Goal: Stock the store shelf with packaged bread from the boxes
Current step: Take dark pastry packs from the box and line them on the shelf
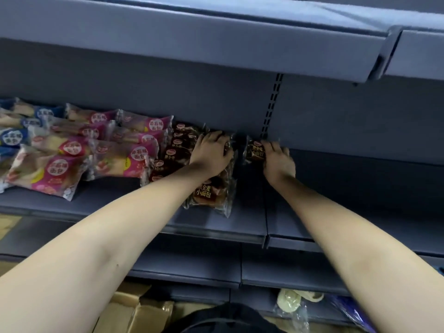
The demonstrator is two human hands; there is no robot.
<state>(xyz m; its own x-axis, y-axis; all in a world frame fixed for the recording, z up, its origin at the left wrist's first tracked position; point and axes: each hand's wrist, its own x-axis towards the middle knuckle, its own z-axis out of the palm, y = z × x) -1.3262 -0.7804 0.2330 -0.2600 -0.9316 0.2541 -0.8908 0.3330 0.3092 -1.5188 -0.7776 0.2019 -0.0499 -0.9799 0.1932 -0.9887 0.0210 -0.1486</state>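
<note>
On the grey shelf (pixel 216 224), my left hand (pixel 210 153) lies on top of a row of brown bread packs (pixel 209 192), its fingers bent over the rearmost pack near the back wall. My right hand (pixel 278 162) grips a single brown bread pack (pixel 254 151) just right of that row, at the shelf's back by the slotted upright. Another column of brown packs (pixel 173 155) lies to the left. Pink bread packs (pixel 120 152) and blue bread packs (pixel 14 135) fill the shelf's left part.
An upper shelf (pixel 216 42) overhangs close above. A slotted upright (pixel 271 106) splits the back wall. The shelf section right of it (pixel 360 188) is bare. Below, cardboard boxes (pixel 134 311) stand on the floor at left and a plastic-bagged pack (pixel 292 306) lies at lower right.
</note>
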